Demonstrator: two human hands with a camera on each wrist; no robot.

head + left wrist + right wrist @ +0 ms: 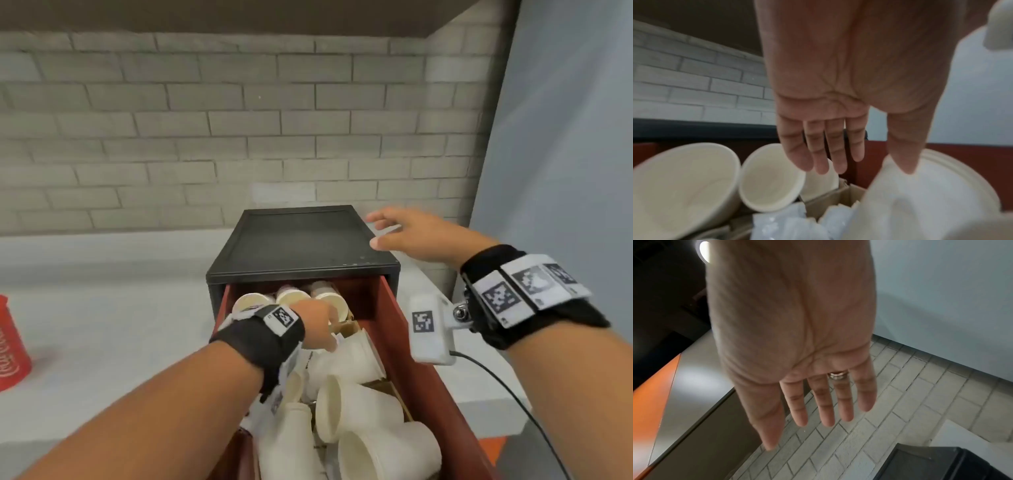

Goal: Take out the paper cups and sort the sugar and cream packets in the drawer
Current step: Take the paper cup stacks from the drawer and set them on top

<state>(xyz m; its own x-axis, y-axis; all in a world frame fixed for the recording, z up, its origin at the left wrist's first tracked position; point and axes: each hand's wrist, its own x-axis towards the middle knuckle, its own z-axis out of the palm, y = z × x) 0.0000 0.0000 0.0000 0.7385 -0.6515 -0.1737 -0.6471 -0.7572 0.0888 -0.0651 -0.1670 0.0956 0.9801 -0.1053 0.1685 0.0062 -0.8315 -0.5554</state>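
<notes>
Many cups [346, 404] lie jumbled in the open red drawer [394, 308], packets [781, 225] beneath them, so cup removal looks barely begun. Left hand [317, 325] reaches in over the rear cups, grip released, fingers [836, 155] straight, holding nothing. Right hand [411, 236] hovers spread beside the black cabinet [298, 240] on the bench [102, 329]. Next move, likely: close around one cup and lift it clear.

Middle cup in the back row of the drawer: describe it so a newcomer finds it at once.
Find the black cabinet on the counter, then its open red drawer. At the back, under the cabinet's edge, three cups tilt their mouths toward the viewer; take the middle cup. Unlike the cups lying tumbled nearer the front, it sits in that row, just beyond the left hand.
</notes>
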